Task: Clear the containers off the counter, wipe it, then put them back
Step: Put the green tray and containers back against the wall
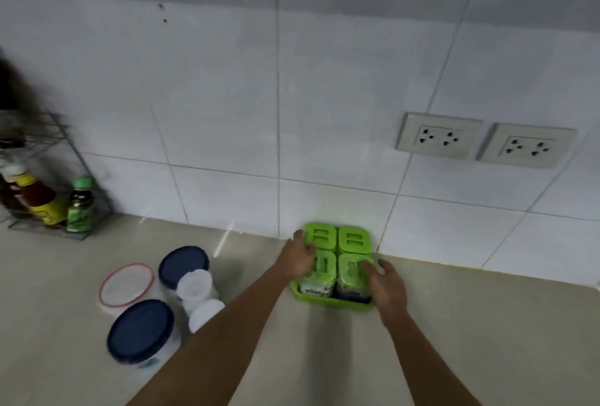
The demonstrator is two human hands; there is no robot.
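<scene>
A green tray [328,303] holding several green-lidded jars [352,240] stands on the beige counter [487,324] against the tiled wall. My left hand [298,259] rests on the tray's left side, fingers curled over the left jars. My right hand [386,282] is at the right side, fingers touching the front right jar. To the left stand two blue-lidded tubs [140,331] [183,264], a red-rimmed clear tub [126,285] and two white-lidded jars [194,285] [206,313].
A wire rack [48,178] with sauce bottles [39,198] and a green-capped bottle [81,207] sits at the far left against the wall. Two wall sockets [438,136] [526,146] are above and right of the tray.
</scene>
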